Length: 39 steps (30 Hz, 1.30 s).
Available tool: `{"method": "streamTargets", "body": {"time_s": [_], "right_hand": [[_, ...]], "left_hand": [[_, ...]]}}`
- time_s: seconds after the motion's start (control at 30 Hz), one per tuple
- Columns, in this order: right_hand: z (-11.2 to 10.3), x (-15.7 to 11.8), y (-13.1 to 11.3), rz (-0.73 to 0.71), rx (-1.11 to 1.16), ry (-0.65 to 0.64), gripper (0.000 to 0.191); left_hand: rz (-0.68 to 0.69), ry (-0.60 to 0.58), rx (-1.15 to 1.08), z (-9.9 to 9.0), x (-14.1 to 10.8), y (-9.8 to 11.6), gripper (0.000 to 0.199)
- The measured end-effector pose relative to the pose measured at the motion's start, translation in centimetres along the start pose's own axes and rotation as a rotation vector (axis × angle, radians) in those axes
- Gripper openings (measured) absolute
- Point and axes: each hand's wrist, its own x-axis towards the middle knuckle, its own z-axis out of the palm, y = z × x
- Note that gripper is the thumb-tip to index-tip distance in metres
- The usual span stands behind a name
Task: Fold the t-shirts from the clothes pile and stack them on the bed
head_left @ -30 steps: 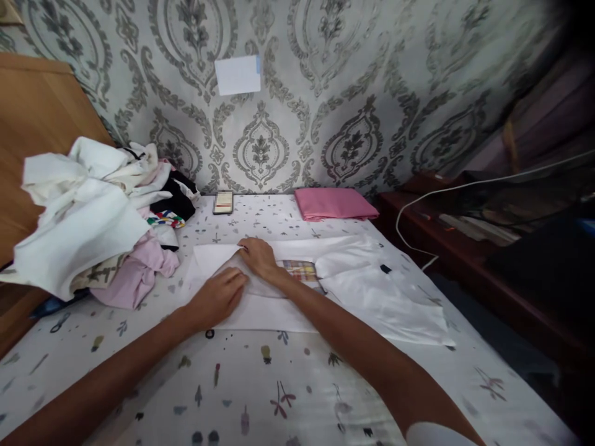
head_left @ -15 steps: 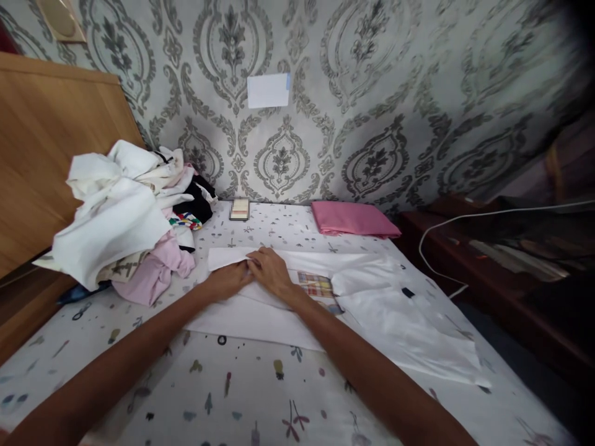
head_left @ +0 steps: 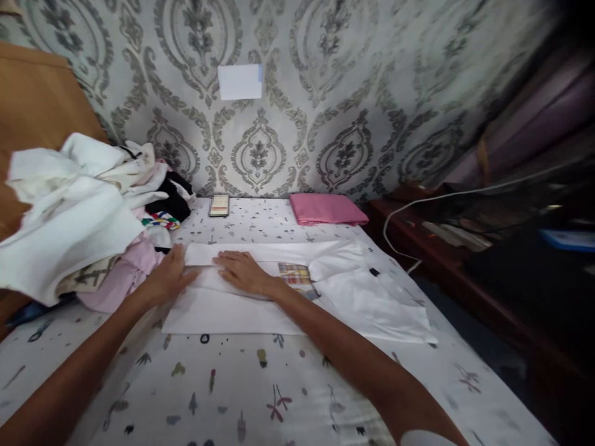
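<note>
A white T-shirt (head_left: 260,316) with a plaid print (head_left: 294,273) lies spread lengthwise on the bed, its far side folded inward. At the shirt's left end is my left hand (head_left: 173,275), open, thumb apart from the fingers, beside the folded edge. My right hand (head_left: 244,272) rests flat on the folded layer, fingers stretched out toward the left. Wrinkled cloth and a small black tag (head_left: 374,272) show at the shirt's right end. My right forearm covers part of the shirt.
A heap of clothes (head_left: 88,204) stands at the left against a wooden headboard (head_left: 41,93). Toward the wall lie a folded pink cloth (head_left: 328,209) and a small card-like item (head_left: 219,205). A white cable (head_left: 432,197) runs over the dark red furniture (head_left: 418,248) at the right.
My hands were close together on the folded edge; now they are apart, the left one moved to the shirt's left end and the right one flattened. The view has shifted right.
</note>
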Motion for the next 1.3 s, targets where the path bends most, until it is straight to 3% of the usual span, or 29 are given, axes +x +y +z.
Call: {"method": "streamTargets", "body": {"time_s": [0.1, 0.2, 0.27, 0.37, 0.43, 0.6, 0.77, 0.9, 1.03, 1.17, 1.3], "right_hand": [[-0.9, -0.9, 1.4, 0.031, 0.043, 0.062, 0.046], [-3.0, -3.2, 4.8, 0.162, -0.028, 0.145, 0.045], [-5.0, -5.7, 7.9, 0.337, -0.125, 0.156, 0.046], [-7.7, -10.0, 12.7, 0.721, -0.267, 0.093, 0.048], [-8.8, -12.5, 15.2, 0.847, -0.292, 0.094, 0.051], [-8.7, -15.1, 18.8, 0.911, -0.366, 0.096, 0.056], [-8.1, -15.2, 19.8, 0.859, -0.420, 0.138, 0.053], [-8.1, -14.9, 17.2, 0.725, -0.408, 0.260, 0.050], [-6.5, -12.5, 10.1, 0.459, -0.211, 0.298, 0.041], [-3.6, -8.6, 2.1, 0.125, 0.071, 0.147, 0.031], [-0.9, -4.6, -2.8, 0.051, 0.161, 0.072, 0.025]], "left_hand": [[0.010, 0.047, 0.078, 0.0, 0.7, 2.4, 0.084], [0.150, -0.085, 0.054, 1.8, 1.9, 5.6, 0.080], [0.175, -0.189, 0.061, 3.4, 2.7, 6.6, 0.080], [0.126, -0.213, 0.134, 5.0, 3.1, 5.5, 0.081], [0.079, -0.182, 0.194, 5.1, 2.9, 3.9, 0.081], [-0.012, -0.218, 0.269, 3.6, 1.9, 2.2, 0.084], [-0.030, -0.234, 0.227, 2.9, 2.1, 2.4, 0.081], [0.087, -0.208, 0.042, 0.8, 1.6, 2.2, 0.064], [0.248, -0.199, -0.111, -1.5, 0.4, 3.5, 0.044], [0.240, -0.410, -0.060, -2.6, 0.0, 4.7, 0.030], [0.142, -0.649, -0.134, -3.7, 0.7, 3.4, 0.030]]}}
